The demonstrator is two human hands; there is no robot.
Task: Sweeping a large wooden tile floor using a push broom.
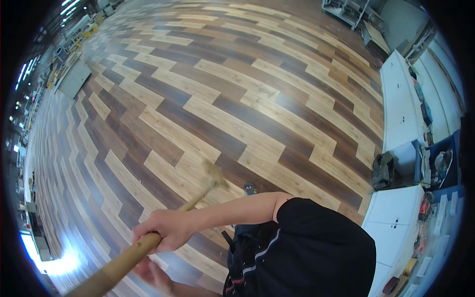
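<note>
Head view, lower left: the right hand (167,228) clamps a round tan wooden pole (120,263), best steadied by the left hand (154,275), grip unclear.

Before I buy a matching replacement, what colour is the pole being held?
The pole is tan, a yellowish brown, best seen in the head view.

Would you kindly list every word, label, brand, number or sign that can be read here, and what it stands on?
No text can be read in this view.
Wooden pole: no lettering visible.
Black shirt: no readable lettering.
White cabinet: small dark marks on its front, too small to identify.
</note>
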